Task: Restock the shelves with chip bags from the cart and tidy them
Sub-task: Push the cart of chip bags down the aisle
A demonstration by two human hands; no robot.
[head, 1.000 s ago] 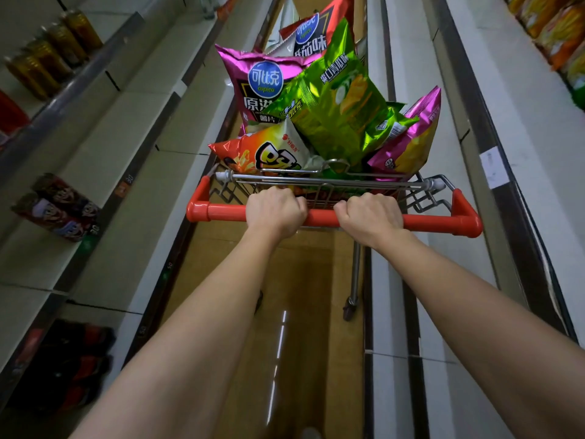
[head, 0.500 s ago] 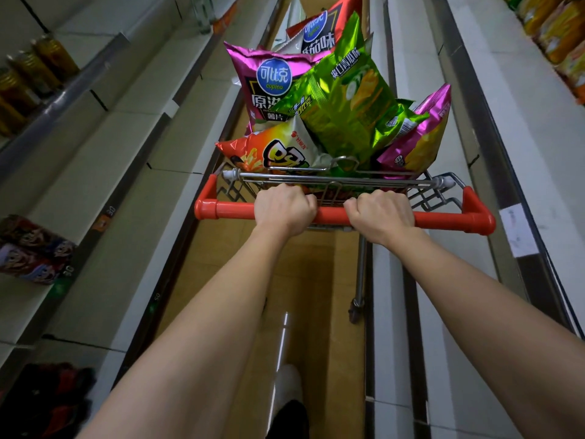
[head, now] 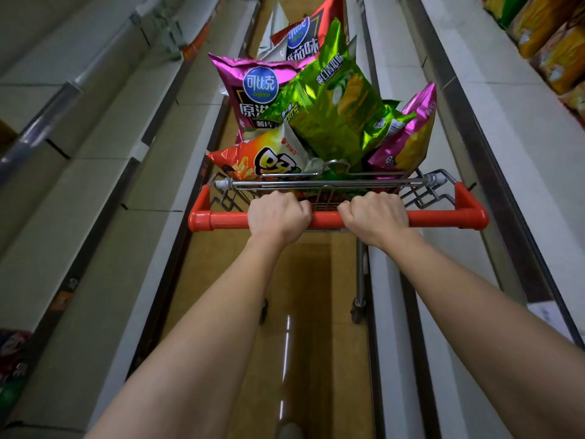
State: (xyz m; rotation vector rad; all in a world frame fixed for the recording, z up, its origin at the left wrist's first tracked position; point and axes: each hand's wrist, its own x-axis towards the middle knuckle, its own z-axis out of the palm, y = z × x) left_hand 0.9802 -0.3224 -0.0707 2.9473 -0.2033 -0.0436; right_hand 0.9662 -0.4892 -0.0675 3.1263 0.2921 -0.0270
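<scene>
Both hands gripped the cart's red handle (head: 437,218): the left hand (head: 278,215) left of its centre, the right hand (head: 375,217) right of it, fingers curled around it. Chip bags (head: 332,103) were heaped in the cart (head: 421,193), beyond the handle. White shelves (head: 95,172) flanked the cart.

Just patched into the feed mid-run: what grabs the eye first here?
The heap of shiny chip bags in the cart, a green bag on top, a magenta one behind it. Below them, the left hand and right hand grip the red handle.
</scene>
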